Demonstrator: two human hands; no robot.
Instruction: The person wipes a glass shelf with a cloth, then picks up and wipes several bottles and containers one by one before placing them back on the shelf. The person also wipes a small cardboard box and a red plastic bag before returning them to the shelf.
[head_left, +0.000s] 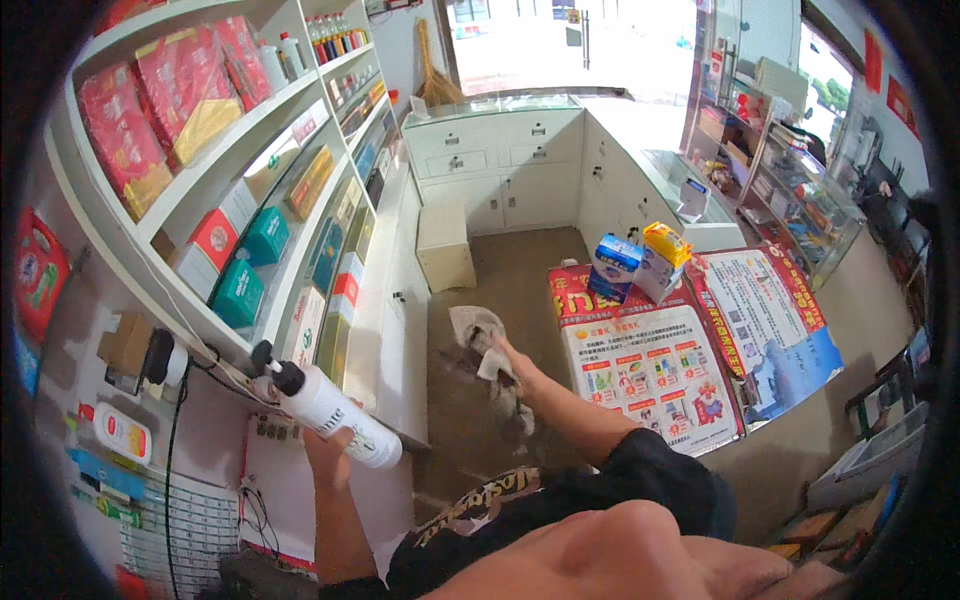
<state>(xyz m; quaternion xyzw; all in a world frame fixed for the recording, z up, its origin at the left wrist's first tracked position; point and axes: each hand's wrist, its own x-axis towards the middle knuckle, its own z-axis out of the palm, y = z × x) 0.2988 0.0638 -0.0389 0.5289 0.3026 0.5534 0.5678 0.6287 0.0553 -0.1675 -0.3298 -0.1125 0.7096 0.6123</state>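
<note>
My left hand (328, 450) is closed around a white pump bottle (345, 420) with a black pump top. The bottle is tilted, its pump pointing up and left, close to the lower shelves on the left. Held out over the brown floor, my right hand (514, 364) grips a crumpled grey-white cloth (478, 328), part of which hangs below the hand. The fingers of my right hand are partly hidden by the cloth.
White shelves (330, 64) with boxes and bottles rise at the left. A counter covered by red-and-white posters (637, 360) stands at the right, bearing a blue pack (616, 259) and a yellow-topped pack (664, 255). A low white cabinet (445, 247) and drawer units (495, 157) lie ahead.
</note>
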